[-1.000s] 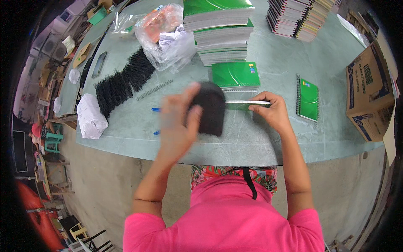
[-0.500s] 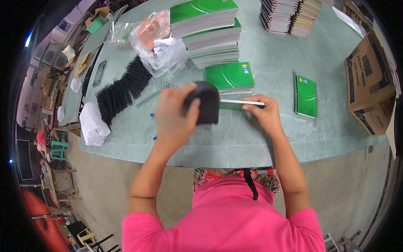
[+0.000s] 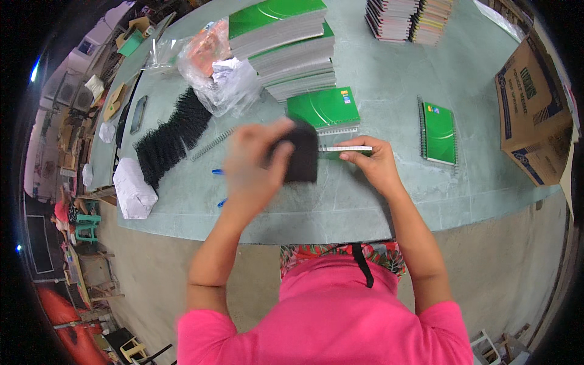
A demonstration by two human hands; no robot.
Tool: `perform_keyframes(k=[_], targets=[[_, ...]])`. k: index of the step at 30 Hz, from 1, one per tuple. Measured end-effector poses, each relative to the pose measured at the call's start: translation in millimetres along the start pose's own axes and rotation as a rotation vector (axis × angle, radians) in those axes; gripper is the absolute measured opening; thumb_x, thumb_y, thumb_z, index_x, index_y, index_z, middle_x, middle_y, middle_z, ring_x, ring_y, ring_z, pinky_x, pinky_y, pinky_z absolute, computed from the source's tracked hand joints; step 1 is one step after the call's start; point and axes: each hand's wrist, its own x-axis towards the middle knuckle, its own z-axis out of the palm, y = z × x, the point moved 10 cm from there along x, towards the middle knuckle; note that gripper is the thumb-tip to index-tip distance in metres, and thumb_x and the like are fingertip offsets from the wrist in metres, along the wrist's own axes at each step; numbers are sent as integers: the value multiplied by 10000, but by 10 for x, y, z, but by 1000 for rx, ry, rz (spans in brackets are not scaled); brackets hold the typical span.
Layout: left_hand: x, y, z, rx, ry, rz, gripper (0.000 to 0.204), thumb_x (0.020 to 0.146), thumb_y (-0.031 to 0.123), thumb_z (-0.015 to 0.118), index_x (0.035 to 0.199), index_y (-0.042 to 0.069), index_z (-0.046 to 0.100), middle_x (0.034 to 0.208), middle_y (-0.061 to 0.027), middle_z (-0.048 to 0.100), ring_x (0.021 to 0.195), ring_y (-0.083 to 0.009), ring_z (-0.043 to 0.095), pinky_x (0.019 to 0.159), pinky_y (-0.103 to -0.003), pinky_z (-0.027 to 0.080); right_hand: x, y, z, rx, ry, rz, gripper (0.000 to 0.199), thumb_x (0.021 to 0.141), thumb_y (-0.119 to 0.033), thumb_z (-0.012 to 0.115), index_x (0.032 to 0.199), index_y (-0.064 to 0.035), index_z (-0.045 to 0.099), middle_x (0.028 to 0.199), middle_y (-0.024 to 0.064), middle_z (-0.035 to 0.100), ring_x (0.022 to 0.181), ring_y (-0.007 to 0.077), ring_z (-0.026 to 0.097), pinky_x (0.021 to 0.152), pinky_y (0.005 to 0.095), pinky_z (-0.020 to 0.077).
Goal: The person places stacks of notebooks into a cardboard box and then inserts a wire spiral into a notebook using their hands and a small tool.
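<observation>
My left hand [image 3: 252,161], smeared by motion, is closed at the left side of a black round-topped object [image 3: 302,152], its thumb and index finger on it. What exactly this object is I cannot make out. From the right, my right hand [image 3: 372,161] pinches a thin notebook [image 3: 347,148] held edge-on, its white pages up and green cover below. The notebook's left end meets the black object, with small dark marks like wire loops there. Just beyond lies a green notebook stack [image 3: 325,109]. A loose wire spiral [image 3: 213,144] lies left of my left hand.
Black wire spirals [image 3: 167,137] are heaped at the left, beside a white wrapped bundle [image 3: 135,187] and a phone [image 3: 139,114]. Clear plastic bags [image 3: 228,91] and tall green stacks [image 3: 289,58] stand behind. A spiral-bound notebook [image 3: 439,134] and a cardboard box [image 3: 529,109] are at right.
The view has shifted slightly, so the table's things appear further left. My right hand and the notebook sit a little closer to the black object. My left hand stays blurred in about the same place.
</observation>
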Motion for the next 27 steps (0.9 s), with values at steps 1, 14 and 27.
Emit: perform_keyframes(k=[1, 14, 27], targets=[[22, 20, -45, 39, 77, 6, 325, 723, 21, 674, 1040, 79, 640, 888, -102, 576, 820, -253, 558, 739, -341, 458, -8, 4, -5, 2, 3, -14, 155, 745, -12, 706, 900, -20, 691, 849, 27, 679, 795, 82, 582, 736, 235, 457], [-214, 69, 591, -75, -388, -48, 337, 733, 79, 676, 1060, 153, 645, 899, -87, 548, 829, -259, 564, 715, -345, 473, 12, 48, 160, -15, -124, 7, 209, 779, 6, 667, 988, -3, 665, 895, 23, 671, 830, 75, 570, 767, 234, 461], [-553, 272, 946, -194, -603, -48, 294, 776, 103, 653, 1068, 93, 626, 908, -134, 550, 842, -275, 566, 740, -369, 468, 15, 86, 265, 41, -200, -49, 264, 817, -4, 597, 1078, -16, 640, 945, 78, 681, 875, 102, 594, 810, 261, 464]])
